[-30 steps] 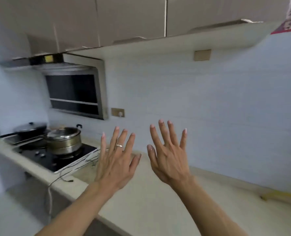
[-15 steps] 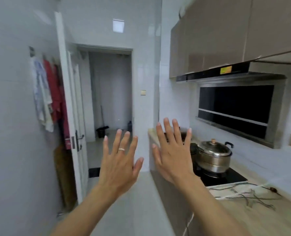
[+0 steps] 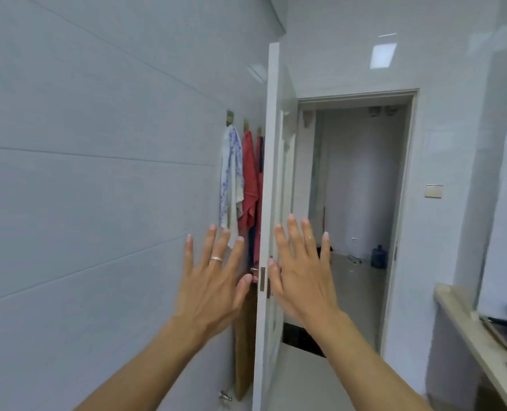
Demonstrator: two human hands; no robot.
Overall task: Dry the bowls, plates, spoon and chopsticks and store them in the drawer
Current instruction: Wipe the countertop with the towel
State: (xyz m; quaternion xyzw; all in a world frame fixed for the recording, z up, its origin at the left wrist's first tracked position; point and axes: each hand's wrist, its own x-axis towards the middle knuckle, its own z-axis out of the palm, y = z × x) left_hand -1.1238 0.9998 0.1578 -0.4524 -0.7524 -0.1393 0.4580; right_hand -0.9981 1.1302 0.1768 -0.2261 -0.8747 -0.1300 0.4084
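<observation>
The white tiled wall [image 3: 98, 173] filled the left side, with a white door [image 3: 271, 173] standing edge-on before a doorway [image 3: 356, 203], and a counter edge [image 3: 460, 315] at the right. 2 cloths, one blue-white [image 3: 231, 179] and one red [image 3: 250, 185], hung from wall hooks. The left hand [image 3: 213, 289] and right hand [image 3: 302, 280] were raised with fingers spread wide, holding nothing; no bowls, plates, spoon or chopsticks were in view.

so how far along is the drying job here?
Nothing looks done: no bowls, plates, spoon, chopsticks or drawer in view. Left hand and right hand are raised, fingers spread, holding nothing. Cloths hang on wall hooks behind the open door. All drying and storing is left.
</observation>
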